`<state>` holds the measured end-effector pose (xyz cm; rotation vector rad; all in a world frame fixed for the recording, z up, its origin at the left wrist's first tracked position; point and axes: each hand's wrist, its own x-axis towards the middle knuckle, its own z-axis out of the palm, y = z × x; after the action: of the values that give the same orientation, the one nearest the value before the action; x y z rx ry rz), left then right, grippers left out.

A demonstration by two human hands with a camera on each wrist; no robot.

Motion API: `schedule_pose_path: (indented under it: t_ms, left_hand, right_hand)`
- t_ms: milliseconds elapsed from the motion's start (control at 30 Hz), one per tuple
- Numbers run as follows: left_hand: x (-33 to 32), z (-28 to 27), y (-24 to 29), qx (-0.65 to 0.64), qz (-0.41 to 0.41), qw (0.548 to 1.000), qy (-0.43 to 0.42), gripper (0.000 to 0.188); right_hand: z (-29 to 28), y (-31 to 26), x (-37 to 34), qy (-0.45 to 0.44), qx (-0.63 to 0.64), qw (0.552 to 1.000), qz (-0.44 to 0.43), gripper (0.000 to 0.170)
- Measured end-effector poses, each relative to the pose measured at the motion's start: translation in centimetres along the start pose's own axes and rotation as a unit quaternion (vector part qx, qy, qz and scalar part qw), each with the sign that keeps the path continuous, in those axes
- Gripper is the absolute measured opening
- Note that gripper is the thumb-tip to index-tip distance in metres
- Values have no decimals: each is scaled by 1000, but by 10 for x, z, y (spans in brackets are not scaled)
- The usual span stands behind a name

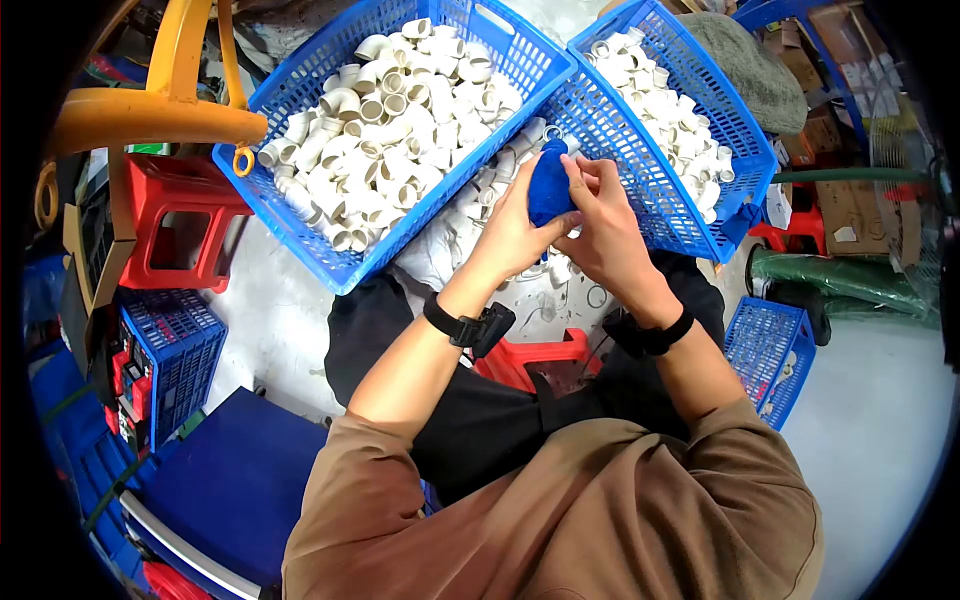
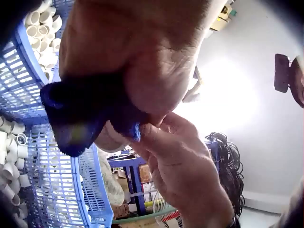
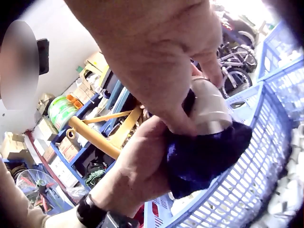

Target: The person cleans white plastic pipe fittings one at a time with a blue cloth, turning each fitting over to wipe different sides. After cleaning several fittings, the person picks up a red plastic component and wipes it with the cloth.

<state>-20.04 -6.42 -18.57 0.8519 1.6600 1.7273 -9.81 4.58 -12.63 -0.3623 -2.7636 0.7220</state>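
Note:
A blue cloth [image 1: 550, 190] is held up between both hands in front of the baskets. My left hand [image 1: 510, 235] grips the cloth from the left, its thumb toward the right hand. In the right wrist view, a white plastic pipe fitting [image 3: 209, 107] stands partly out of the cloth [image 3: 204, 159], which wraps its lower part. Fingers and thumb of my right hand [image 1: 605, 225] hold this fitting from the other side. The left hand [image 3: 142, 161] lies under the cloth there. Some of the fitting is hidden by the cloth and fingers.
Two blue plastic baskets, a left one [image 1: 460, 180] and a right one [image 1: 625, 150], hold many white pipe fittings. A yellow metal frame [image 1: 160, 120] and a red stool [image 1: 180, 220] stand at left. A smaller blue basket [image 1: 765, 345] sits by the right leg.

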Motion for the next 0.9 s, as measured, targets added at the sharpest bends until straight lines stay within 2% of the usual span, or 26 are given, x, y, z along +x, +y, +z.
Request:
schedule_pose_path:
  t_ms: [100,167,200,233,300,333,367,433,467,500,567,600,633,667,700,767,833,900]
  left_hand:
    - [-2,-5,1,-74,-26,997,0,68]
    - [-1,-7,-3,-130,-20,991,1,69]
    - [-2,-6,-4,-184,-36,982,-5,61]
    - [-1,-6,-6,-185,-35,982,-6,61]
    - [0,-7,-11,-381,-136,914,13,53]
    - [-1,-7,-6,-376,-108,920,7,49]
    - [-3,-4,-3,-376,-105,921,6,49]
    - [-7,4,3,-398,-106,910,38,53]
    - [-9,4,1,-445,-165,880,18,58]
    - [-9,5,1,-504,-174,846,12,57]
    - [-11,0,-3,-485,-161,858,-40,60]
    - [-12,3,-8,-382,-114,916,-40,62]
    - [-12,5,-6,-273,-65,959,-39,65]
    - [-13,10,-4,-216,-50,975,21,69]
    - [-13,9,-3,-216,-51,975,21,69]
    - [-13,3,5,-382,-169,909,10,71]
    - [-13,-4,11,-417,-194,888,-2,79]
    - [-13,-10,6,-458,-213,862,-53,80]
  right_hand:
    - [0,2,1,-1,36,999,-12,84]
    - [-7,3,5,-17,111,993,-35,85]
    - [-16,1,4,-52,136,989,7,81]
    - [-18,2,3,-51,134,990,6,81]
    - [-20,6,0,-41,374,920,106,78]
    - [-21,6,-1,-34,436,893,106,77]
    - [-22,7,0,-33,435,894,104,77]
    - [-22,7,0,-17,348,937,32,82]
    - [-32,6,2,-29,167,985,-26,86]
    - [-32,6,3,-26,166,985,-25,86]
    - [-29,5,4,-24,59,998,-23,91]
    - [-27,6,3,-24,10,999,-45,97]
    - [-24,2,3,-21,13,998,-56,100]
    - [-20,-4,4,-7,19,998,-64,100]
    - [-18,-9,4,6,26,997,-72,99]
    - [-22,-11,6,-4,37,997,-64,95]
    - [-32,-1,11,-32,74,992,-102,94]
    - [-43,0,16,-60,75,991,-98,89]
